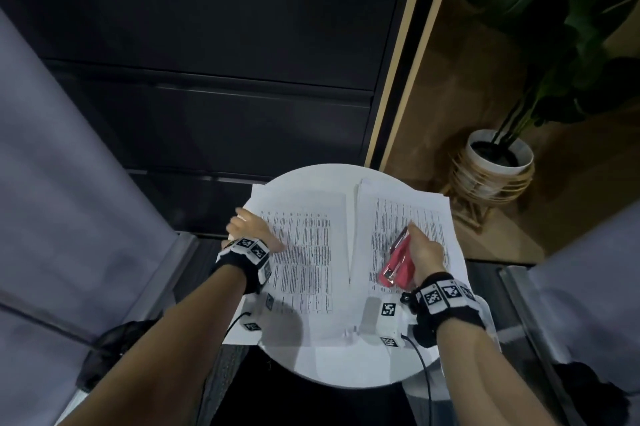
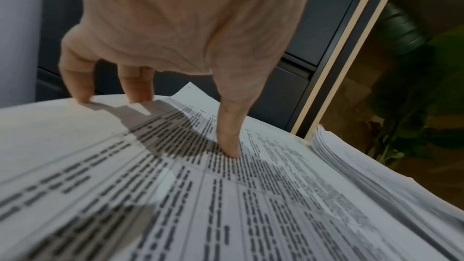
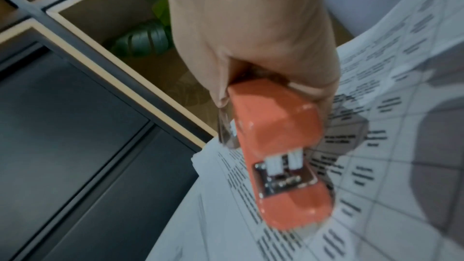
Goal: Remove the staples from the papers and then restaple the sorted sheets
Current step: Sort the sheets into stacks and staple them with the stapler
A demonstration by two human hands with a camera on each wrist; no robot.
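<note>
Two stacks of printed sheets lie side by side on a round white table. My left hand rests on the left stack, near its far left corner. In the left wrist view its thumb and fingertips press down on the top sheet, fingers nearly straight. My right hand grips a red stapler over the right stack. In the right wrist view the stapler points its rear end at the camera, with the fingers curled round its front half.
A dark cabinet stands behind the table. A potted plant in a wicker stand sits on the floor at the right. Grey upholstered seats flank the table on both sides. The right stack's edge rises beside the left one.
</note>
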